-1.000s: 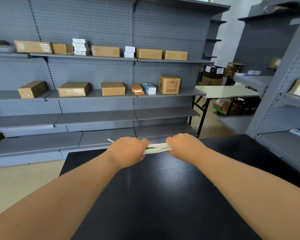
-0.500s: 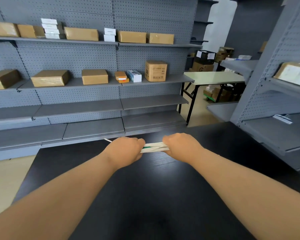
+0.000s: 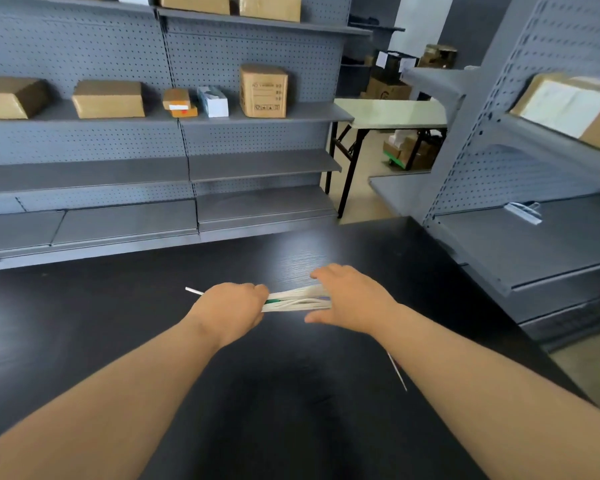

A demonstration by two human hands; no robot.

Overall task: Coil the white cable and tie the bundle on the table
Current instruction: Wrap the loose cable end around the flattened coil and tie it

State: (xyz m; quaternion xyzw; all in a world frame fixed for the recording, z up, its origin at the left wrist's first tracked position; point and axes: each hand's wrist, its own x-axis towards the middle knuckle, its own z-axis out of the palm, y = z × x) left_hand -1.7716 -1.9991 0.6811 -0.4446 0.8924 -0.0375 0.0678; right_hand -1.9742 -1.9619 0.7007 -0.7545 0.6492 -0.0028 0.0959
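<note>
The white cable [image 3: 297, 300] is folded into a flat bundle just above the black table [image 3: 291, 393], with a green bit showing near its left end. My left hand [image 3: 227, 311] grips the bundle's left end in a fist. A thin white end [image 3: 194, 291] pokes out past that fist to the left. My right hand [image 3: 349, 299] lies over the bundle's right end with fingers and thumb spread and relaxed. A thin white strip [image 3: 397, 372] lies on the table under my right forearm.
Grey pegboard shelving [image 3: 187, 168] with cardboard boxes [image 3: 108, 98] runs behind the table. A second grey shelf unit [image 3: 534, 237] stands close at the right edge of the table. A pale folding table [image 3: 392, 114] stands further back.
My right hand has loosened from a fist on the bundle to spread fingers. The camera has tilted down and turned right; the thin strip under my right forearm has come into view.
</note>
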